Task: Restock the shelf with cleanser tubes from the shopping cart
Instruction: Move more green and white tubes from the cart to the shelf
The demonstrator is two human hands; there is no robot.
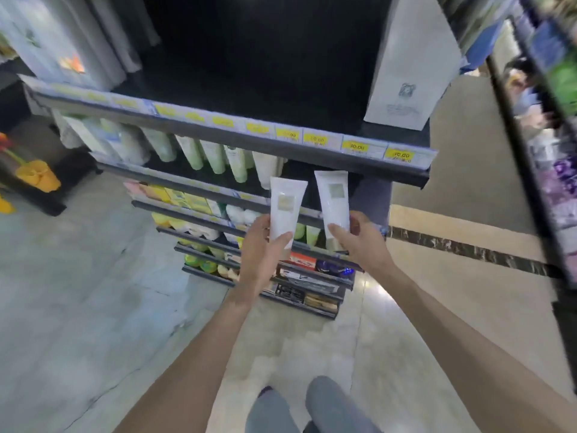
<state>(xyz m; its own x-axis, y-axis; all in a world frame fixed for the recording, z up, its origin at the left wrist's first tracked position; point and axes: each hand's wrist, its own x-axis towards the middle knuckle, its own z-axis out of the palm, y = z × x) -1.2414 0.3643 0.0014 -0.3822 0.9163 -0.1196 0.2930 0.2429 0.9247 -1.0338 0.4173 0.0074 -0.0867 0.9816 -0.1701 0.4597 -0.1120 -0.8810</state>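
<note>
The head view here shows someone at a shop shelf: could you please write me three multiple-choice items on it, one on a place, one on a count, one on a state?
1. Where does the tall white box stand?
A. at the right end of the top shelf
B. on the floor
C. at the shelf's left end

2. How many white cleanser tubes are the hands holding?
A. one
B. two
C. four

3. What is the left hand doing?
A. hanging open
B. pressing flat on the shelf
C. gripping a tube

Answers:
1 A: the box rests on the dark top shelf near its right corner.
2 B: the left tube is in the left hand and the right tube in the right hand.
3 C: its fingers and thumb wrap the left tube's lower end.
</note>
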